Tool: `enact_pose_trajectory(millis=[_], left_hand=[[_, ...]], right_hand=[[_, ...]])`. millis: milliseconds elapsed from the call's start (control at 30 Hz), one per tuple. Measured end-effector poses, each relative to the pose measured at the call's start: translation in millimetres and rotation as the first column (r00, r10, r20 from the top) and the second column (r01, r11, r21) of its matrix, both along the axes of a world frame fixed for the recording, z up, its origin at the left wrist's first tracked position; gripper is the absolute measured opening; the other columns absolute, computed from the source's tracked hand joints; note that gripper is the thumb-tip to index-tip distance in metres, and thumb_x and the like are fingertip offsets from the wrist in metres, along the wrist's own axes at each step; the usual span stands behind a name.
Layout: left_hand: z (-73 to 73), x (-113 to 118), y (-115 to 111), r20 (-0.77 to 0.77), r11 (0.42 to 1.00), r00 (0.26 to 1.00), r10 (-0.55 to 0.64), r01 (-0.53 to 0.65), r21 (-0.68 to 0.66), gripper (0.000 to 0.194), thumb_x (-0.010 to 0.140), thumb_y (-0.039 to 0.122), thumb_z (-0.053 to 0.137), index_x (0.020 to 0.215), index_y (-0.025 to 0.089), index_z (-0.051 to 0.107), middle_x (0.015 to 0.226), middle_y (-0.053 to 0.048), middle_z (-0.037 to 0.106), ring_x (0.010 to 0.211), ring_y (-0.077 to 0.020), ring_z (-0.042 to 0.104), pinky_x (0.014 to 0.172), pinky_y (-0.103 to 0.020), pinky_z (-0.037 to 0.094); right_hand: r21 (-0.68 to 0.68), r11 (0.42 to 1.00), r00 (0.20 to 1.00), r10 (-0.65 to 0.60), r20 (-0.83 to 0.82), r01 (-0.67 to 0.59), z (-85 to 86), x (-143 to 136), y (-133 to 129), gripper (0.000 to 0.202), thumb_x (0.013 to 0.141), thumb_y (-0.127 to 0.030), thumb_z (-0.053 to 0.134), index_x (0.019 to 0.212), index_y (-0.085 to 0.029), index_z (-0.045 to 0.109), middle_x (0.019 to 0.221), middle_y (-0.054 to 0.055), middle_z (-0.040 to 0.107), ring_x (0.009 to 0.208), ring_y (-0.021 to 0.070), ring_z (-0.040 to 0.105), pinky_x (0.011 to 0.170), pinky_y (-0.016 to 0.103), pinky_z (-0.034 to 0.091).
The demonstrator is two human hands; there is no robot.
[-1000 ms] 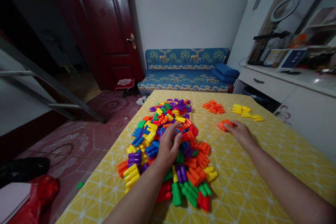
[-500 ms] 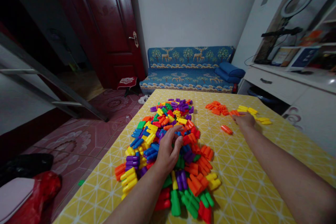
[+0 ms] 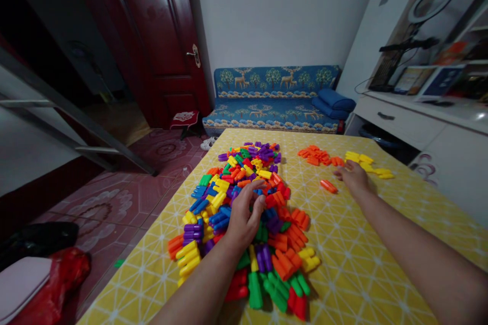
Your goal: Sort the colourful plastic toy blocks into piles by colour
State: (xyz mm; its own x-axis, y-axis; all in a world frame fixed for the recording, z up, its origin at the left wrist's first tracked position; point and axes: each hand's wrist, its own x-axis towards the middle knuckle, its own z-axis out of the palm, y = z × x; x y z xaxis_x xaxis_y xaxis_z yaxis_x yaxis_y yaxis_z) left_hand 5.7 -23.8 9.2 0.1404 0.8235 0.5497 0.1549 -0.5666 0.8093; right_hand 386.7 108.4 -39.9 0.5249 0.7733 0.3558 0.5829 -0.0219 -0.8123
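A long heap of plastic pieces (image 3: 219, 199) in orange, yellow, green, blue, purple and red covers the middle of the table. My left hand (image 3: 246, 210) rests over the heap, thumb and fingers apart, with nothing seen in its grasp. On the right, my right hand (image 3: 353, 175) hovers with parted fingers just beside a small orange group (image 3: 314, 155) and a yellow group (image 3: 368, 163). A single orange-red piece (image 3: 328, 186) lies on the cloth, left of and nearer than my right hand.
A yellow patterned cloth (image 3: 152, 269) covers the table. Beyond its far edge stands a blue sofa (image 3: 267, 106). A white cabinet (image 3: 404, 122) is at the right, a metal ladder (image 3: 76, 117) at the left, and a red bag (image 3: 72, 277) on the floor.
My right hand has drawn back slightly from the orange group, its fingers now parted, and an orange piece stays at the group's right end. My left hand has barely moved.
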Motion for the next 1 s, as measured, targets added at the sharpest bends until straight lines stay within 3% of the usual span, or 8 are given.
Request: enact_pose_trajectory(millis=[100,233,300,500,633,733,867,1000], left_hand=[[0.9,0.3,0.1,-0.013,1.0,1.0,0.01,-0.01,-0.002,0.03,0.098,0.03,0.047,0.126,0.022,0.052,0.111,-0.008,0.066,0.072,-0.0126,0.062,0.068,-0.027,0.052],[0.7,0.4,-0.2,0.0,1.0,1.0,0.012,-0.012,-0.009,0.03,0.098,0.032,0.047,0.124,0.02,0.053,0.111,-0.009,0.067,0.071,-0.0129,0.062,0.067,-0.027,0.052],[1.0,0.7,-0.4,0.007,1.0,1.0,0.012,-0.012,-0.009,0.03,0.098,0.032,0.047,0.124,0.02,0.053,0.111,-0.01,0.067,0.071,-0.0131,0.062,0.067,-0.027,0.052],[2.2,1.1,-0.9,-0.001,1.0,1.0,0.013,-0.013,-0.002,0.029,0.098,0.032,0.046,0.124,0.02,0.052,0.112,-0.01,0.066,0.07,-0.0128,0.063,0.066,-0.027,0.052],[1.9,0.7,-0.7,-0.006,1.0,1.0,0.011,-0.011,-0.002,0.029,0.098,0.031,0.046,0.125,0.02,0.052,0.112,-0.009,0.066,0.071,-0.0126,0.063,0.067,-0.027,0.052],[2.8,0.5,-0.9,-0.013,1.0,1.0,0.017,-0.017,0.002,0.029,0.098,0.031,0.046,0.125,0.019,0.052,0.111,-0.01,0.067,0.071,-0.0128,0.063,0.067,-0.027,0.052],[2.6,0.6,-0.9,-0.009,1.0,1.0,0.016,-0.016,-0.001,0.029,0.098,0.03,0.047,0.124,0.019,0.053,0.111,-0.01,0.066,0.072,-0.0128,0.063,0.067,-0.027,0.051],[1.0,0.5,-0.5,-0.006,1.0,1.0,0.012,-0.012,-0.019,0.03,0.098,0.031,0.047,0.126,0.02,0.052,0.114,-0.01,0.065,0.072,-0.0128,0.063,0.067,-0.027,0.052]], right_hand=[[-0.06,0.998,0.993,0.03,0.11,-0.024,9.6,-5.9,-31.8,0.04,0.078,-0.051,0.057,0.102,-0.019,0.065,0.092,0.01,0.071,0.071,0.0207,0.068,0.063,0.032,0.053],[-0.217,0.928,0.876,0.361,0.32,-0.303,19.8,-26.2,-71.0,0.042,0.071,-0.053,0.067,0.099,-0.022,0.069,0.095,0.006,0.071,0.079,0.0205,0.067,0.07,0.031,0.053],[-0.213,0.905,0.845,0.421,0.329,-0.368,21.4,-36.3,-78.5,0.038,0.069,-0.049,0.069,0.095,-0.021,0.071,0.097,0.007,0.071,0.079,0.02,0.067,0.071,0.03,0.053],[-0.141,0.976,0.986,0.166,-0.028,-0.168,14.6,-47.2,-47.8,0.022,0.077,-0.034,0.058,0.091,-0.018,0.063,0.061,0.002,0.065,0.052,0.0165,0.062,0.051,0.027,0.05],[-0.102,0.995,1.0,-0.007,-0.015,0.005,7.2,-51.1,-29.4,0.022,0.078,-0.027,0.055,0.097,-0.018,0.06,0.066,0.004,0.065,0.06,0.0182,0.065,0.056,0.029,0.053],[-0.052,0.992,0.991,-0.114,0.065,0.117,3.8,-59.8,-35.0,0.018,0.079,-0.031,0.053,0.087,-0.019,0.063,0.084,0.01,0.066,0.078,0.0215,0.065,0.072,0.035,0.053],[-0.073,0.997,0.896,0.011,0.444,0.024,6.5,-73.2,-49.0,0.027,0.084,-0.037,0.049,0.075,-0.019,0.066,0.095,0.011,0.065,0.095,0.0245,0.06,0.088,0.036,0.047],[-0.254,0.965,0.759,0.113,0.641,0.072,9.8,-78.5,-47.3,0.038,0.091,-0.041,0.042,0.101,-0.017,0.07,0.109,0.015,0.066,0.105,0.0289,0.057,0.092,0.041,0.044]])
